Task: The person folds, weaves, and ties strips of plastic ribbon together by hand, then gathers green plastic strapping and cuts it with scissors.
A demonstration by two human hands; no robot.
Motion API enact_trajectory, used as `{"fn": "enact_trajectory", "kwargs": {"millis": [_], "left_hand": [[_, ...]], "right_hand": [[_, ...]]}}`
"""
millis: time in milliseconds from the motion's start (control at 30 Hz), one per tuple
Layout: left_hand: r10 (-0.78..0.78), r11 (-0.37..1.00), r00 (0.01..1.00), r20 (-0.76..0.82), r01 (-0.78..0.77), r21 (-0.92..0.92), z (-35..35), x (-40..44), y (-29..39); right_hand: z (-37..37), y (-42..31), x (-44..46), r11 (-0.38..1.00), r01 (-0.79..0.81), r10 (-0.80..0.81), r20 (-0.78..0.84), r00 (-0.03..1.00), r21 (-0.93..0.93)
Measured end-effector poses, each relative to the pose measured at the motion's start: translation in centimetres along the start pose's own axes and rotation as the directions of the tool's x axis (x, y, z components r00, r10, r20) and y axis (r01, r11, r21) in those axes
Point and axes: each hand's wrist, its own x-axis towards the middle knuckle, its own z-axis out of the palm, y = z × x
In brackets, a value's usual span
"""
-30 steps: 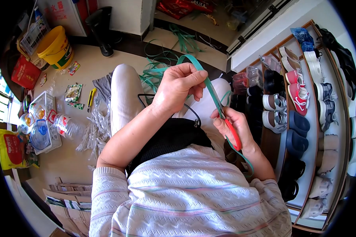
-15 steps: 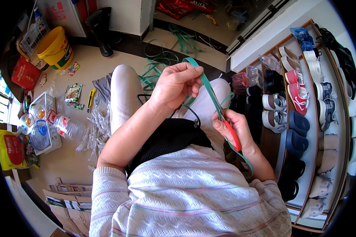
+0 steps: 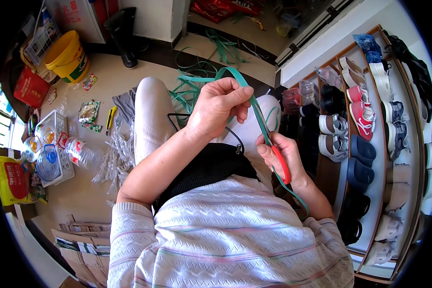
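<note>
Between thumb and fingers, my left hand point(image 3: 222, 104) pinches a green plastic strap point(image 3: 231, 73), which arches over the hand and runs down toward the scissors. My right hand point(image 3: 284, 156) is closed around red-handled scissors point(image 3: 282, 168), their blades pointing up along the strap. A thin green strip trails below the right hand past the wrist. Whether the blades are apart is hidden by the strap. A tangle of more green strap point(image 3: 189, 91) lies on the floor beyond my knees. A black mesh bag point(image 3: 204, 168) rests on my lap.
A shoe rack point(image 3: 381, 144) with several pairs of shoes stands to the right. At left are a yellow bucket point(image 3: 67, 57), a white basket point(image 3: 57, 163) with bottles, a yellow cutter knife point(image 3: 111, 120) and a pile of clear plastic strips point(image 3: 117, 156). Folded cardboard point(image 3: 89, 254) lies at lower left.
My left hand has shifted slightly right and down with the strap, and a longer length of strap now loops out to its left. The right hand has barely moved.
</note>
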Motion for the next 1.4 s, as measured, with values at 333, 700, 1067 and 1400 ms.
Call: {"fn": "enact_trajectory", "kwargs": {"millis": [333, 700, 1067, 1400], "left_hand": [[-0.079, 0.989, 0.997, 0.007, 0.079, -0.122, -0.8, 1.0, 0.7], [0.05, 0.996, 0.999, -0.007, -0.049, 0.067, 0.0, -0.2, 0.2], [-0.037, 0.997, 0.999, -0.032, 0.034, -0.066, -0.9, 0.7, 0.5], [0.053, 0.997, 0.998, -0.016, -0.052, 0.054, -0.1, -0.3, -0.1]], "right_hand": [[-0.3, -0.1, 0.0, 0.998, 0.019, -0.018, 0.019, 1.0, -0.061], [-0.2, -0.3, 0.0, 1.0, 0.015, -0.015, 0.031, 0.999, -0.005], [-0.3, -0.2, 0.0, 1.0, 0.024, -0.023, 0.03, 0.999, -0.021], [0.0, 0.2, 0.1, 0.998, 0.055, -0.054, 0.035, 0.998, -0.018]]}}
